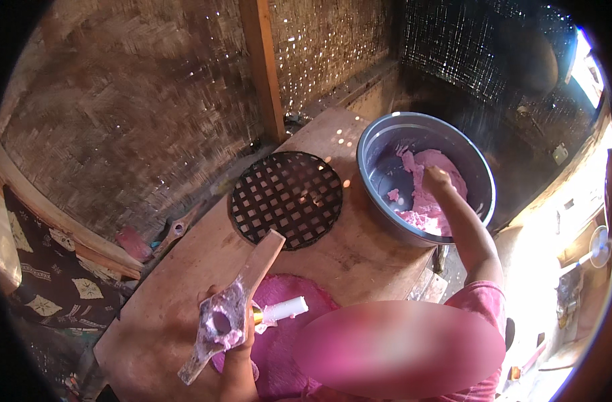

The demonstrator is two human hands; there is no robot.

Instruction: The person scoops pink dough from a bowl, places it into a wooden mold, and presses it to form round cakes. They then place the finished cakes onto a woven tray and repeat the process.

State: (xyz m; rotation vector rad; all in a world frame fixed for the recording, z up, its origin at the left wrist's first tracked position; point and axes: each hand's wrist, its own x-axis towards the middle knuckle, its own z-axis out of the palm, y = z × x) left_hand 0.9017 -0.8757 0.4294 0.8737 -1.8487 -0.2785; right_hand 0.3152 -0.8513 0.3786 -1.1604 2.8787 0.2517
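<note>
My left hand (245,343) is wrapped round a wooden dough press (242,288), a long bar with a round hole at its wide middle, smeared with pink dough. A white tube with a yellow collar (286,309) sticks out beside it. Most of those fingers are hidden behind the wood. My right hand (436,179) reaches into a grey-blue basin (379,194) at the right and is closed on the pink dough (446,164). Loose bits of dough cling to the basin's bottom and wall.
A round dark woven lattice tray (286,197) lies on the wooden table (185,268), left of the basin. Under the press is a pink round mat (279,355). A woven wall (138,100) and a wooden post (262,74) bound the far side. Patterned cloth (58,275) hangs at left.
</note>
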